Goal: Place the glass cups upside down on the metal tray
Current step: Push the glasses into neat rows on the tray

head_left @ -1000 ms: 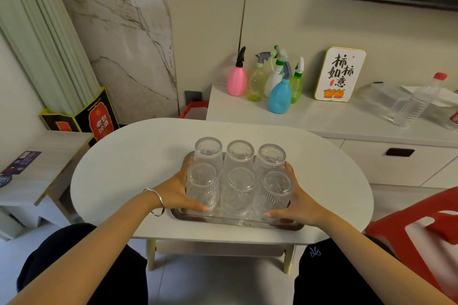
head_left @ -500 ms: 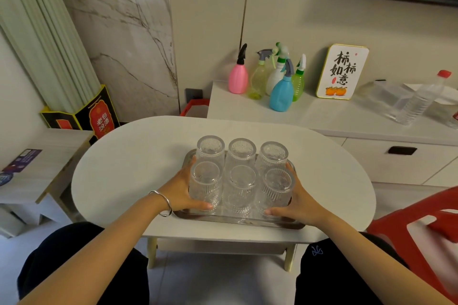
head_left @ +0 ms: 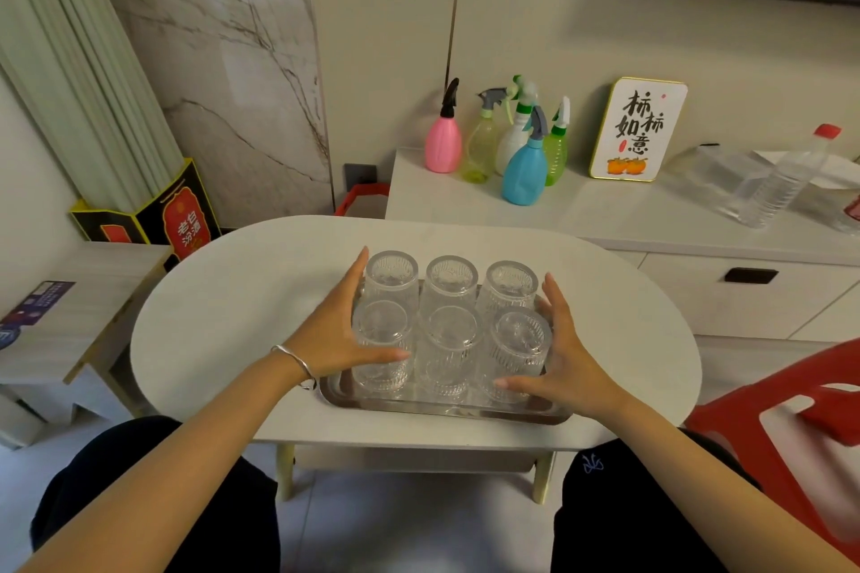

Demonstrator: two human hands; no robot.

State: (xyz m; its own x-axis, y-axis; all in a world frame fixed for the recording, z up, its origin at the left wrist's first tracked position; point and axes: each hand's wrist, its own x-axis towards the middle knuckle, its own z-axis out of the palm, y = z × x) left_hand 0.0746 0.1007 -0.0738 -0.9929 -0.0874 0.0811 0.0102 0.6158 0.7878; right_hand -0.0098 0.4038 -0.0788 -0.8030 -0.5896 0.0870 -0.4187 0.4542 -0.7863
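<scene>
Six glass cups (head_left: 449,330) upside down on metal tray (head_left: 446,409), on bench (head_left: 232,293). Left hand (head_left: 339,330) & right hand (head_left: 565,363) spread flat, flanking cups.

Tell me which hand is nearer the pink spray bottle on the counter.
Left. The left hand flanks the cups on the tray's left side, more nearly below the pink spray bottle. The right hand is at the tray's right side, farther across from it.
</scene>
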